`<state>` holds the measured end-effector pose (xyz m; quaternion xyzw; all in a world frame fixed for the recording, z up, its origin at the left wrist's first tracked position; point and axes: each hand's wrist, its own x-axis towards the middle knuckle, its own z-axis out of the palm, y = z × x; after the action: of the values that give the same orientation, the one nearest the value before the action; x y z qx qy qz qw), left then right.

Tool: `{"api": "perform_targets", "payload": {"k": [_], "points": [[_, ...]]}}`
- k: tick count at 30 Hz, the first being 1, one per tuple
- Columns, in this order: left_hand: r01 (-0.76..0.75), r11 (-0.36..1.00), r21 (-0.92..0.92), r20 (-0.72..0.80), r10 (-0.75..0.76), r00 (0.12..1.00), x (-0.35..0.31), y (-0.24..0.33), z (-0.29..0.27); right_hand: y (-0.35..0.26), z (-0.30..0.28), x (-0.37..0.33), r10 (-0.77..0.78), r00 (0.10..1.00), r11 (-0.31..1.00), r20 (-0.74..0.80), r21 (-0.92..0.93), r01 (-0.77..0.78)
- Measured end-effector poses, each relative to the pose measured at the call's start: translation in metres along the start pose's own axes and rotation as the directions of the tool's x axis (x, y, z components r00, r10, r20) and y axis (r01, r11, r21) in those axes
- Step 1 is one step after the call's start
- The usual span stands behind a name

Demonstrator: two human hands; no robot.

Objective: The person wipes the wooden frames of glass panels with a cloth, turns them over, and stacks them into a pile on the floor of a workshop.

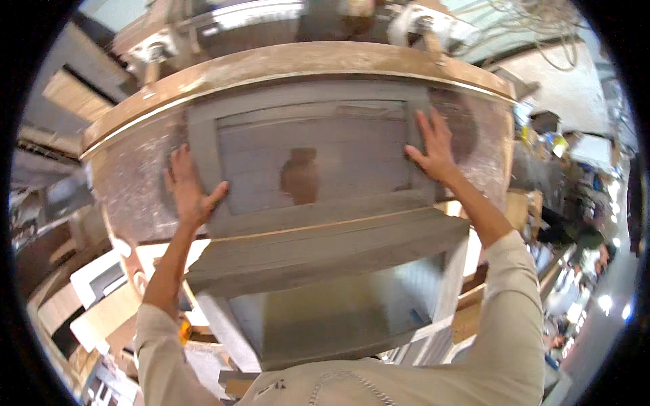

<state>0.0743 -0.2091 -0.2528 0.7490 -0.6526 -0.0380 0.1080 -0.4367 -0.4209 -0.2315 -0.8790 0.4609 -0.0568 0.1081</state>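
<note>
The largest thing is the table [139, 183], its worn, reddish-brown top flecked with pale marks and bordered along the far side by a long, curved-looking wooden rail [305, 57]. Nearer the body, just beyond the shirt front, is a grey framed piece [338, 250] with a wide rail across its far side and a shiny pane [325, 311] inside, greenish in the middle and paler toward the sides; whether that pane is glass cannot be told. Past it, flat on the table, lies a grey framed panel [355, 152], a rectangle of broad strips around a smoother, slightly glossy field. Both forearms reach over the nearer piece toward this panel, in beige sleeves [511, 298] that end around the elbows. The left hand [191, 189] is at the panel's left side, palm down and spread, its thumb reaching over the side strip and its fingers pointing away from the body by the outer edge. The right hand [434, 150] is spread at the opposite side strip, thumb pointing inward and fingers pointing away; neither hand is closed around anything. Coiled cables [542, 27] hang at the upper right. Smaller still is a brown, jug-shaped patch [299, 177] on the panel's field, and smallest a bright orange object [184, 331] by the left sleeve, too blurred to identify.
</note>
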Motion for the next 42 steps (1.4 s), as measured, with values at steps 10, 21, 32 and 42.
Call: {"api": "perform_targets", "payload": {"k": [10, 21, 32, 42], "points": [[0.214, 0.931, -0.295, 0.347, -0.104, 0.932, 0.009, 0.004, -0.035, -0.009, -0.012, 0.008, 0.140, 0.967, 0.990, 0.213, -0.034, -0.136], [0.208, -0.292, -0.933, 0.307, -0.352, 0.884, -0.011, 0.066, -0.160, -0.063, -0.113, -0.014, 0.622, 0.782, 0.096, -0.038, 0.995, -0.028], [-0.114, -0.543, -0.832, 0.116, -0.372, 0.921, -0.251, 0.139, -0.326, -0.158, -0.220, -0.296, 0.311, 0.916, -0.484, -0.254, 0.787, 0.383], [0.441, 0.243, -0.864, 0.278, -0.499, 0.821, -0.271, 0.131, -0.235, -0.139, -0.187, -0.317, 0.500, 0.866, 0.468, 0.002, 0.841, -0.273]]}}
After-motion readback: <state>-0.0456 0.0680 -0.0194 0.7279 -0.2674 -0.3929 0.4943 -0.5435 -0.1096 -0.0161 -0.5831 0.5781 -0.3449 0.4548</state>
